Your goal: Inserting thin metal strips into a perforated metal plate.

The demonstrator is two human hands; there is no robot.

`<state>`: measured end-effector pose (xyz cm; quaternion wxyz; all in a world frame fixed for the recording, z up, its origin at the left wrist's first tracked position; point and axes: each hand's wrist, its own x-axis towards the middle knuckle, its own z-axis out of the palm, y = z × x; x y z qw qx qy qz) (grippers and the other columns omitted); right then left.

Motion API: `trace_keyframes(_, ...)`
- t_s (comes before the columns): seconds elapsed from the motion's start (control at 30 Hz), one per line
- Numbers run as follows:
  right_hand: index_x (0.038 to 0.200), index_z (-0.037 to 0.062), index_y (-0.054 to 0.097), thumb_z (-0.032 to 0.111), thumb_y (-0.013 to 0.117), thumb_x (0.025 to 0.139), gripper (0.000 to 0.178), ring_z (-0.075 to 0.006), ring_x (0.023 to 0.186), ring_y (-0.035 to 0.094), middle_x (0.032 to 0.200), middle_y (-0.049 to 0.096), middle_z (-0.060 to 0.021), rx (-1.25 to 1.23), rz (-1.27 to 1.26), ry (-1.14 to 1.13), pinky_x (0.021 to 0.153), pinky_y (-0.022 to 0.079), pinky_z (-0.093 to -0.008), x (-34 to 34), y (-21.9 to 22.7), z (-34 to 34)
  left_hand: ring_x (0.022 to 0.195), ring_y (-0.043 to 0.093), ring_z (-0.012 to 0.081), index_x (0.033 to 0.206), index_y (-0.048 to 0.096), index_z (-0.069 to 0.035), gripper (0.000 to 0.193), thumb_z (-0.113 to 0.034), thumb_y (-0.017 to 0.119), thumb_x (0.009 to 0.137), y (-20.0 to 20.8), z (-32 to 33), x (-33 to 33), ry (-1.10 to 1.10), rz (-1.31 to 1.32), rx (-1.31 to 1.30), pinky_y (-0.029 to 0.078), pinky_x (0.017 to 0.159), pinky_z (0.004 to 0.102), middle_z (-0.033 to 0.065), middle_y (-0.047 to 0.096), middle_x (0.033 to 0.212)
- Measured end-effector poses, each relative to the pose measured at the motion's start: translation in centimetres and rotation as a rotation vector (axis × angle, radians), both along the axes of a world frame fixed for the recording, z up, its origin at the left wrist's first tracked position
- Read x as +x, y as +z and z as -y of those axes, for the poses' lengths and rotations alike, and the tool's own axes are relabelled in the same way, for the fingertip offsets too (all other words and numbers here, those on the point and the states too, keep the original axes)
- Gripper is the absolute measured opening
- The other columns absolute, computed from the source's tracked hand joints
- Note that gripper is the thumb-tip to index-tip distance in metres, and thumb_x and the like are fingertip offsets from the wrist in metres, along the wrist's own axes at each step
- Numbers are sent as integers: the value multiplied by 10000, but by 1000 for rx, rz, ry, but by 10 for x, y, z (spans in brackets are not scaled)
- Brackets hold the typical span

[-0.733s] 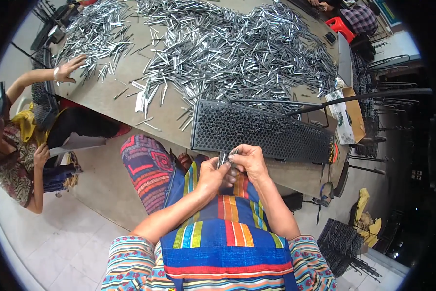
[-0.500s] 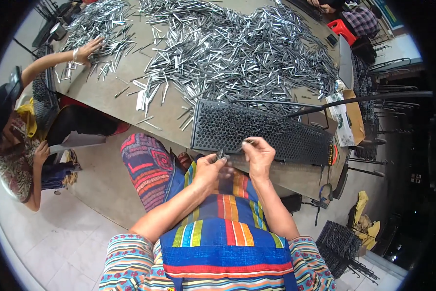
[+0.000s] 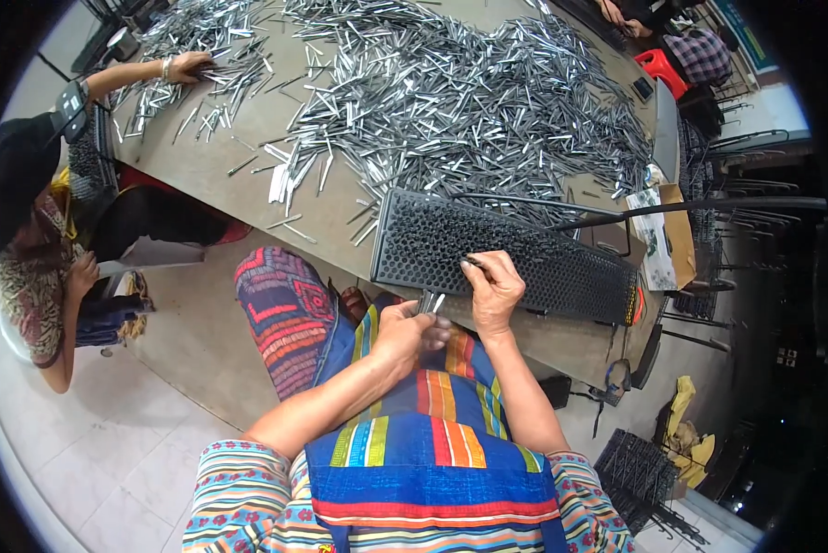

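My left hand [image 3: 401, 334] is closed round a small bunch of slim metal pieces [image 3: 430, 302], just off the near edge of a black tray. That long tray [image 3: 405, 267] is perforated with rows of round holes, and many dark tips stand in its middle. Over its near edge, my right hand [image 3: 495, 293] pinches a thin dark piece [image 3: 474, 264] between thumb and forefinger. Beyond the tray lies a wide heap of slim silvery metal pieces [image 3: 460, 111]; their exact kind is too small to tell.
Another person's hand [image 3: 189, 66] reaches into a smaller pile [image 3: 234, 83] at the far left. An open cardboard box [image 3: 677, 240] stands right of the tray. A black bar [image 3: 709, 205] crosses above the tray. Black wire racks [image 3: 631, 475] stand at lower right.
Both my hands stay near the tray; a bright piece now sticks out of the left-hand bunch. My right hand has shifted slightly. At the left, the other person's hand has moved right.
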<state>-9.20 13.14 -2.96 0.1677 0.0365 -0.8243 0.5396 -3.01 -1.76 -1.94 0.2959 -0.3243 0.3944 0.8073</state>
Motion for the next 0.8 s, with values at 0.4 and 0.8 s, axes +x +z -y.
trace_keyframes(0.4, 826, -10, 691, -49, 705, 728, 107, -70, 586, 502, 726, 597, -28, 94, -8, -9, 509, 377, -228, 3, 4, 1, 744, 690, 216, 1043, 550, 39, 172, 42, 496, 880, -1, -6, -2, 22, 49, 66, 591, 619, 299, 161, 672, 905)
trace_keyframes(0.8, 823, -42, 686, 21, 709, 741, 106, -66, 621, 571, 703, 657, -44, -280, 745, 230, 551, 453, -218, 30, 14, -23, 781, 700, 228, 1047, 605, 30, 162, -19, 526, 915, 9, -12, -8, -68, 0, 183, 604, 659, 315, 161, 684, 908)
